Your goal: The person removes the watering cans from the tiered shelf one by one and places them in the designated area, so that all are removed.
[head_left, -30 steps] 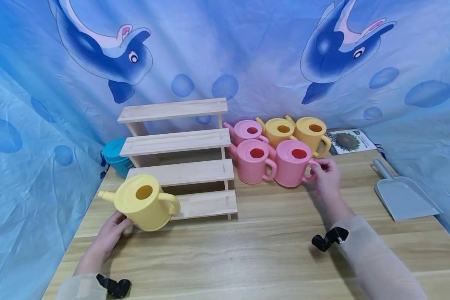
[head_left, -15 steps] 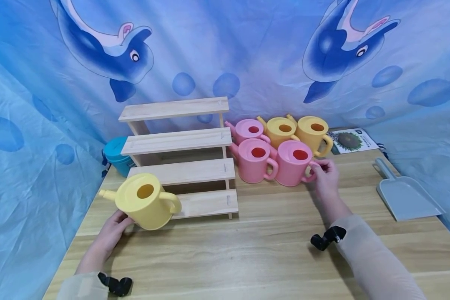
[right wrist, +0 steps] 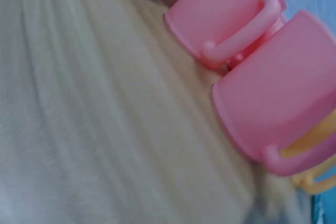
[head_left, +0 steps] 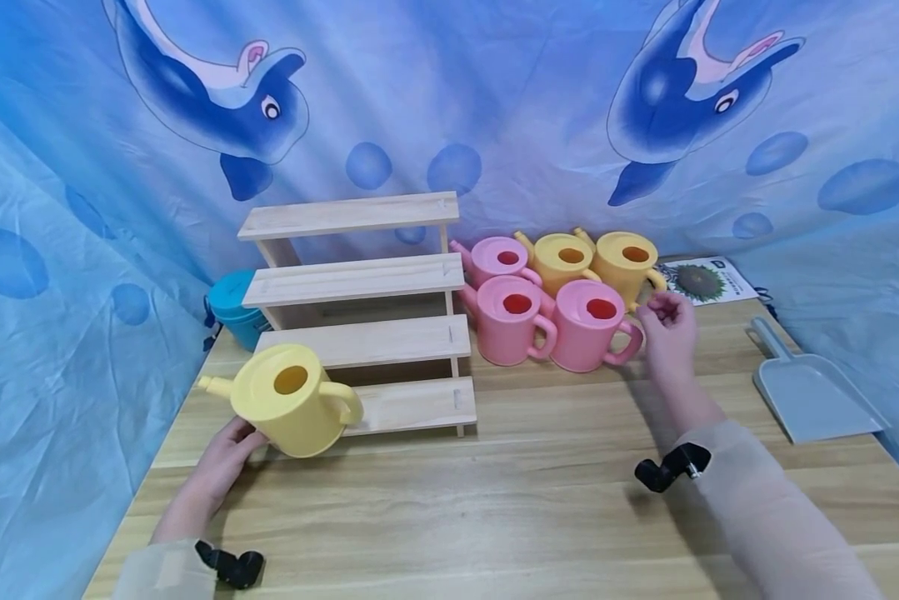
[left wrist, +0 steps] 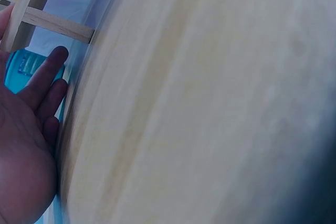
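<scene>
In the head view a yellow watering can stands at the left end of the lowest step of a wooden tiered stand. My left hand is at that step's left end, partly hidden by the can. The left wrist view shows several fingers of it stretched past the board. My right hand, fingers loosely bent and holding nothing, is just right of a pink watering can's handle. That pink can stands beside another pink one; the right wrist view shows both, without the hand.
Behind them stand a smaller-looking pink can and two yellow cans. A sunflower picture packet lies at the back right, a grey dustpan farther right. A teal container sits left of the stand.
My right hand has let go of the front pink can's handle and moved slightly right and back. The left hand and the yellow can on the step have stayed put.
</scene>
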`<state>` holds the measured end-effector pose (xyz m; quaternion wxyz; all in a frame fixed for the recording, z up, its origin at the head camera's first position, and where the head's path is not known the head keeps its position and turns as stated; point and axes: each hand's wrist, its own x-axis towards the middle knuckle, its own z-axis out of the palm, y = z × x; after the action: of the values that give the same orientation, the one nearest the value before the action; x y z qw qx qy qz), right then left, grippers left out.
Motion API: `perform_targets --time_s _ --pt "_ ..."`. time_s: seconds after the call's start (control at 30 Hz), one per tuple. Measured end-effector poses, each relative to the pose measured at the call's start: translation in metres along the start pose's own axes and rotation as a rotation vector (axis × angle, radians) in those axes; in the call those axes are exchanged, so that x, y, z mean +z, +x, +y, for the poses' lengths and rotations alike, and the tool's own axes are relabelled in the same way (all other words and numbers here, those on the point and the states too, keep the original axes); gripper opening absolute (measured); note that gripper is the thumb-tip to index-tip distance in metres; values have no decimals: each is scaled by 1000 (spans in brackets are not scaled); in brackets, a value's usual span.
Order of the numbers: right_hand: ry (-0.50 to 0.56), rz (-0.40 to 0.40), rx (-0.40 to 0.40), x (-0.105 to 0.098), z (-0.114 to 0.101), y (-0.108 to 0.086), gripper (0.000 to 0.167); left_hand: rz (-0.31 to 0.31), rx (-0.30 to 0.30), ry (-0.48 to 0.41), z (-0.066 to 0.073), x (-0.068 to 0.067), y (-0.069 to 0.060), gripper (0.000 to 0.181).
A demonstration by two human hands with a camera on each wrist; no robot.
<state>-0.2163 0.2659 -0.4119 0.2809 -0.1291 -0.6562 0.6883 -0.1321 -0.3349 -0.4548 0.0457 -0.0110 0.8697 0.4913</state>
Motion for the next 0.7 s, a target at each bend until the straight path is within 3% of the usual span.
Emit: perform_targets --time_s 0.2,0.4,0.6,0.7 --pt "-81 -52 -44 10 -26 5 33 11 37 -51 -3 0 0 32" --pt "-102 -148 -87 35 -51 -1 32 6 43 -50 -4 1 0 28" --pt "-72 -345 -180 73 -67 -21 35 8 39 -30 -2 2 0 37" --pt "-86 -450 -184 93 -73 -36 36 16 37 -15 -1 0 -1 40"
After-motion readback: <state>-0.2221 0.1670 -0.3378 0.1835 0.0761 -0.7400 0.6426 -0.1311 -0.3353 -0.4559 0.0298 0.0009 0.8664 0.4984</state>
